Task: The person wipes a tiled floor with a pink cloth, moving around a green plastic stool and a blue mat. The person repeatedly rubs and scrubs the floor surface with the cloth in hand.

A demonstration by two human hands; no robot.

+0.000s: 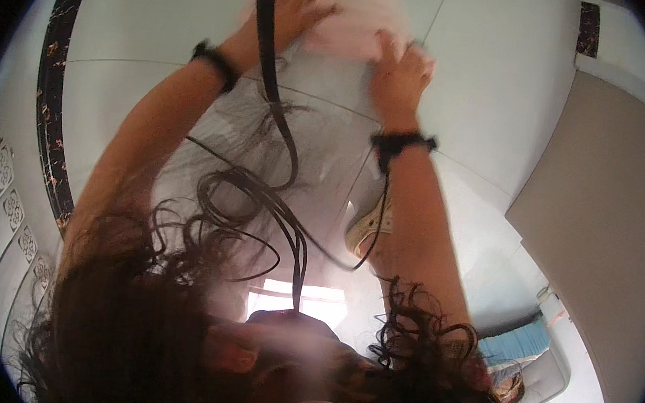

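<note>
A pale pink cloth (352,23), blurred, lies between my two hands over the light floor tiles (484,60). My left hand (308,4) is at its left edge, fingers spread and smeared by motion, partly behind a dark cable. At the cloth's lower right edge is my right hand (400,73), with its fingers bent. Whether either hand grips the cloth or only touches it cannot be told. Each wrist wears a black band, and a thin cable runs from the right one.
Looped black cables (242,194) hang in front of me. A shoe (369,231) shows beside my right forearm. A brown panel (591,225) stands at right, near a grey container (549,371) with blue material. A dark patterned border (53,91) crosses the left side.
</note>
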